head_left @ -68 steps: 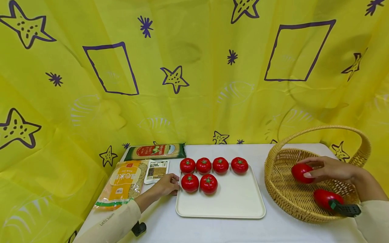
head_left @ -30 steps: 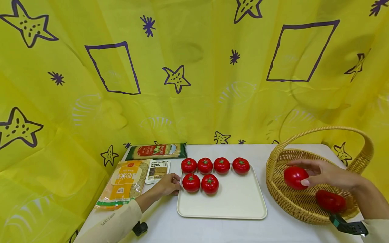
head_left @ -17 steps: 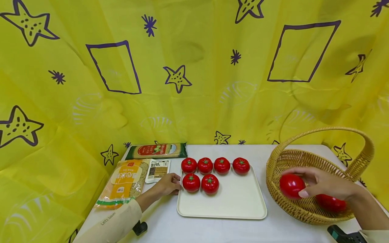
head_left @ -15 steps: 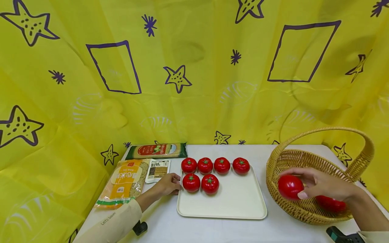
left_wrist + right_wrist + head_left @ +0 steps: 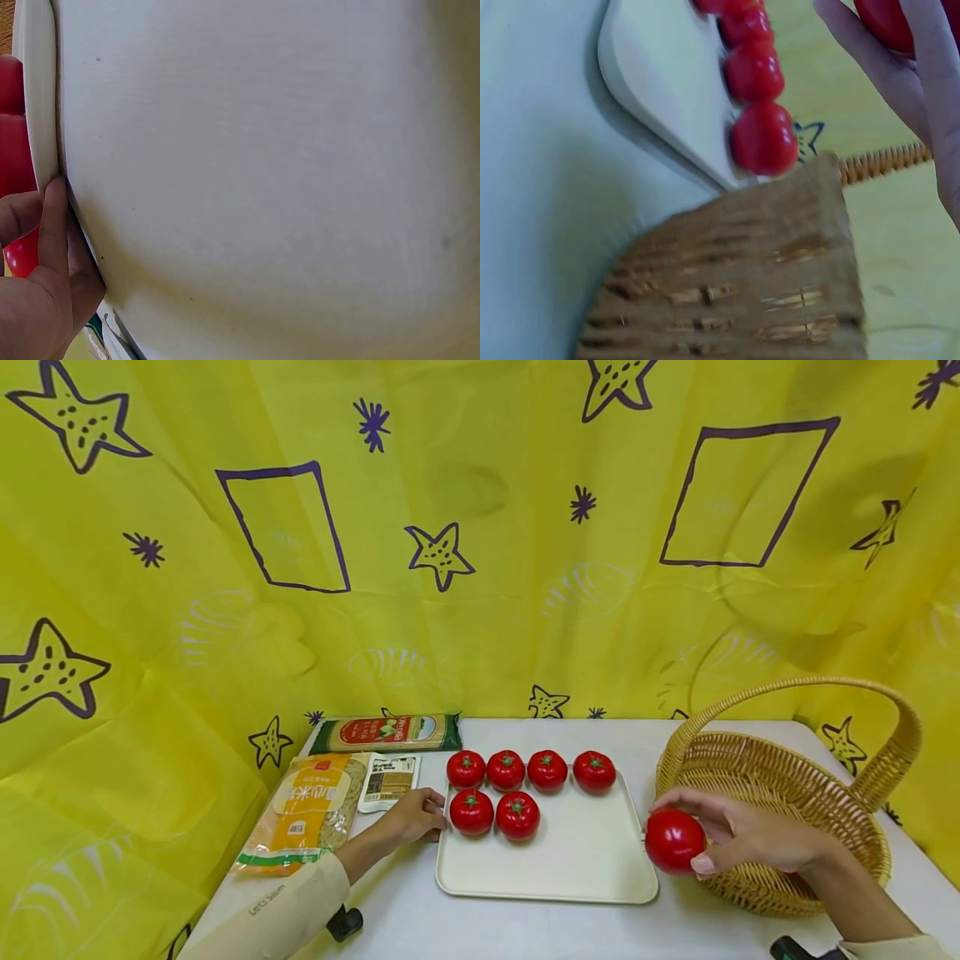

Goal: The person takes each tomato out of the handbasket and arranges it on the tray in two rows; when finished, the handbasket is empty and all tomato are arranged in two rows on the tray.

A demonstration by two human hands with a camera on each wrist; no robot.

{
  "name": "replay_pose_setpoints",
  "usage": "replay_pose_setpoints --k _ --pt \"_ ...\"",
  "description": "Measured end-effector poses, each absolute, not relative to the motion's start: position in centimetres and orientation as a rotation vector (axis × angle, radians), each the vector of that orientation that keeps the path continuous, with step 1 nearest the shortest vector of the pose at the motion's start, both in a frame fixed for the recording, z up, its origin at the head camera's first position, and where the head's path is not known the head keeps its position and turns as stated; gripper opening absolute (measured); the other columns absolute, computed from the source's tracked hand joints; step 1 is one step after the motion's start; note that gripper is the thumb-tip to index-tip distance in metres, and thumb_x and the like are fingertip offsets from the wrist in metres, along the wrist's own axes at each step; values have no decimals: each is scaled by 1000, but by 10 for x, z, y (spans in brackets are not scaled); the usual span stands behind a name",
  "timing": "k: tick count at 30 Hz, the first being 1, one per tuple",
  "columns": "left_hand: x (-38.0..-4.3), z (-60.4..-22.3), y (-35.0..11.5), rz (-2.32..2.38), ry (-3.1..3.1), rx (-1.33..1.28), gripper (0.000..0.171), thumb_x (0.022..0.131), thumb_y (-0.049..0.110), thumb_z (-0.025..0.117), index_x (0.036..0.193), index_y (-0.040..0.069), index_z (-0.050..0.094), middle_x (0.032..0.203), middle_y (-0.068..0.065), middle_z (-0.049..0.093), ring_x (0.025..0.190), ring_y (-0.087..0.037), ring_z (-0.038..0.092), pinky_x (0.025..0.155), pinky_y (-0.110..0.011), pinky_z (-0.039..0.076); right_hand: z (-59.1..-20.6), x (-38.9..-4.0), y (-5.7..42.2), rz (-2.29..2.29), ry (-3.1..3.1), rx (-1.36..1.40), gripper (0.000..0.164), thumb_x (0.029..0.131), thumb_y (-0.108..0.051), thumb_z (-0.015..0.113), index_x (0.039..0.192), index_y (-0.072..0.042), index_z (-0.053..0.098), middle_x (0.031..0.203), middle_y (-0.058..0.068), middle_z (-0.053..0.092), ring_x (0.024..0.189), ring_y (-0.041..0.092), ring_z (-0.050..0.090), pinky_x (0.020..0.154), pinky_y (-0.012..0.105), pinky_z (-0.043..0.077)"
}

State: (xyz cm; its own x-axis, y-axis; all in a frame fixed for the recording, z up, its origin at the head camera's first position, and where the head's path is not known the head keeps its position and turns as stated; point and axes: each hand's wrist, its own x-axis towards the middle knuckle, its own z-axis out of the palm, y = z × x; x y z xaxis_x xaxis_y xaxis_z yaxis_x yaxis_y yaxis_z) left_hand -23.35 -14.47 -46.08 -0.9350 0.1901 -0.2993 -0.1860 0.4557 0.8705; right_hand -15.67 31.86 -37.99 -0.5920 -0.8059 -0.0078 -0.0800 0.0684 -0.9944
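My right hand (image 5: 750, 839) holds a red tomato (image 5: 675, 841) between thumb and fingers, raised over the gap where the tray's right edge faces the basket. At the cream tray (image 5: 570, 868), my left hand (image 5: 408, 817) pinches the left rim, thumb and fingers on either side of it in the left wrist view. Several tomatoes (image 5: 517, 815) sit on the tray, a full row at the back and two in front on the left. The wicker basket (image 5: 750, 768) stands at the right; a sliver of red (image 5: 799, 883) shows inside, mostly hidden by my right forearm.
Left of the tray lie a green-ended noodle pack (image 5: 386, 733), a clear-and-orange food bag (image 5: 303, 814) and a small white pouch (image 5: 388, 782). The basket's tall handle (image 5: 817, 682) arches up. A yellow patterned curtain (image 5: 495, 635) hangs behind the white table.
My right hand has brought the tomato leftward out of the basket, to the tray's right edge. The left hand stays at the tray's rim.
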Motion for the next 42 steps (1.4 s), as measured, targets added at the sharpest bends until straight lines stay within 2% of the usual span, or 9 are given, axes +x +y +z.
replay_pose_setpoints --k 6,13,19,23,28,31,35,39,42 --pt "-234 -462 -146 1465 2367 12 30 82 -5 69 110 -6 59 85 -9 57 66 -16 57 62 -27 61 -385 -161 303 -1561 1775 -810 66 91 2 58 151 -2 32 145 8 50 127 26 58 101 37 55" --pt "-234 -462 -146 1462 2372 11 31 83 -4 69 112 -6 59 86 -10 58 66 -16 58 63 -29 62 -387 -174 282 -1538 1793 -899 63 88 1 61 146 -3 39 143 23 45 125 29 57 101 39 56" --pt "-234 -460 -146 1456 2371 13 31 83 -3 70 111 -6 59 86 -10 57 66 -17 58 63 -30 62 -390 -182 267 -1579 1701 -899 63 88 4 63 145 -5 38 143 23 45 125 33 58 102 40 55" --pt "-234 -459 -146 1449 2373 29 31 83 -4 69 112 -6 59 86 -9 57 66 -16 58 63 -30 62 -391 -185 259 -1579 1711 -918 63 89 1 63 146 -5 37 143 22 46 125 30 59 101 39 56" --pt "-235 -459 -146 1449 2368 41 31 83 -4 69 112 -7 58 85 -9 57 66 -16 58 64 -29 62 -395 -187 251 -1595 1763 -910 70 89 0 64 151 -5 32 150 27 35 127 28 57 101 39 56" --pt "-235 -459 -146 1448 2366 38 30 83 -4 68 112 -7 58 85 -9 57 66 -15 58 64 -29 62 -398 -189 247 -1614 1764 -901 71 89 0 65 152 -6 33 151 23 34 128 26 56 102 39 55" --pt "-235 -459 -145 1445 2370 45 30 83 -5 68 112 -8 58 84 -9 57 65 -15 58 63 -29 62 -402 -191 241 -1643 1706 -900 59 93 -6 64 146 -8 39 145 13 43 125 27 57 99 41 57" --pt "-235 -460 -146 1446 2364 40 31 83 -5 68 112 -8 58 84 -8 57 65 -15 58 63 -28 62 -405 -191 235 -1671 1646 -919 37 104 -16 52 139 -7 43 138 11 52 119 30 61 91 51 59" --pt "-236 -460 -146 1452 2353 32 31 83 -4 68 113 -8 58 85 -8 56 66 -14 58 64 -28 62 -405 -190 231 -1685 1674 -916 28 107 -14 44 134 -5 47 134 14 55 115 31 64 86 53 61"
